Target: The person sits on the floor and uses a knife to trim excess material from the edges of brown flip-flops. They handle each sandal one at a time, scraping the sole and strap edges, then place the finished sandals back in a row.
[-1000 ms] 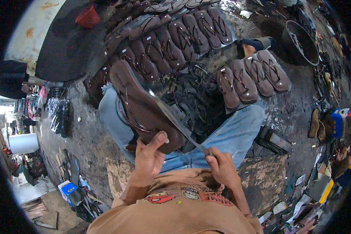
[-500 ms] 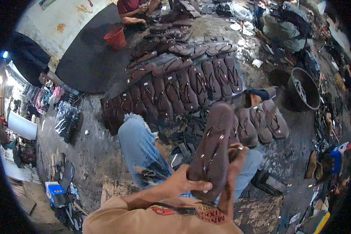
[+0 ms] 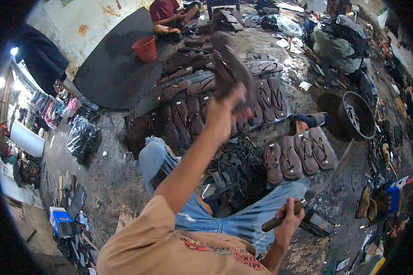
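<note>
My left arm reaches far forward over the rows of sandals. At its end my left hand (image 3: 226, 110), smeared by motion, grips a dark brown flip-flop (image 3: 231, 66), perhaps a pair, held up above the others. Near my right knee my right hand (image 3: 288, 221) is closed around the brown handle of a knife (image 3: 273, 224). Its long blade, blurred, points up and away to the right. Several finished-looking brown flip-flops (image 3: 303, 153) lie side by side just beyond my right knee. Longer rows of brown flip-flops (image 3: 181, 114) cover the floor ahead.
Dark strap-like scraps (image 3: 241, 167) are heaped between my legs. A black tub (image 3: 374, 126) stands at the right, a red bucket (image 3: 144, 49) on a large dark sheet (image 3: 110, 68) at the back left. Another person (image 3: 170, 16) sits at the far end. Blue boxes (image 3: 62, 224) lie at the sides.
My left hand has swung forward with the flip-flop, from near my lap to above the rows. My right hand has come away from it, down and right, with the knife now plainly seen.
</note>
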Demonstrator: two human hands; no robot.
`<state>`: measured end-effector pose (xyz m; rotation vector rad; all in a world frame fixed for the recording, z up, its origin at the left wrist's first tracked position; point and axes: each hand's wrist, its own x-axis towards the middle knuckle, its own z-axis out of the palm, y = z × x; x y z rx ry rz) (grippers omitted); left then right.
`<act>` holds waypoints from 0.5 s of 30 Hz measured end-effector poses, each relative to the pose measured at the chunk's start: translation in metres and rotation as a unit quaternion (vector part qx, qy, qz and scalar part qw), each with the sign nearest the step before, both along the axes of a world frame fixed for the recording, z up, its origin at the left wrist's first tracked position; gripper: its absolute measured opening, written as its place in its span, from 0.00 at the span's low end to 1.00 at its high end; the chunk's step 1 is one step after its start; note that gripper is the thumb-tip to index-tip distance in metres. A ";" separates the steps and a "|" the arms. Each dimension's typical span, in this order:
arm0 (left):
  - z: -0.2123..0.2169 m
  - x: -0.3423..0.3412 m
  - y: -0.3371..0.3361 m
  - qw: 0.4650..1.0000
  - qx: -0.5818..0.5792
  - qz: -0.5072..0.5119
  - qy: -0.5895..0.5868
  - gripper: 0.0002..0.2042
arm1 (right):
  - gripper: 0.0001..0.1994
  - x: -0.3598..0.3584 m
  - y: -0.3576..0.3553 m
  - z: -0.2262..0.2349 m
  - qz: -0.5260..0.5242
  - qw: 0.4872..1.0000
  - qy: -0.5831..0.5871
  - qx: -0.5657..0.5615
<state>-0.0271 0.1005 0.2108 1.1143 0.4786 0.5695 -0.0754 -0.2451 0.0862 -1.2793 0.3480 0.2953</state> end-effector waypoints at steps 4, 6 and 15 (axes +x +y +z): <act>-0.116 0.036 0.032 0.990 -0.061 0.121 0.025 0.43 | 0.13 0.008 -0.015 0.008 -0.043 0.999 -0.014 0.027; -0.217 0.024 -0.026 0.968 -0.127 -0.024 0.216 0.55 | 0.10 0.008 -0.010 0.010 -0.066 0.998 -0.015 0.017; -0.292 0.062 -0.169 0.918 0.102 -0.027 0.381 0.50 | 0.13 0.007 -0.034 -0.009 -0.067 0.996 0.033 -0.040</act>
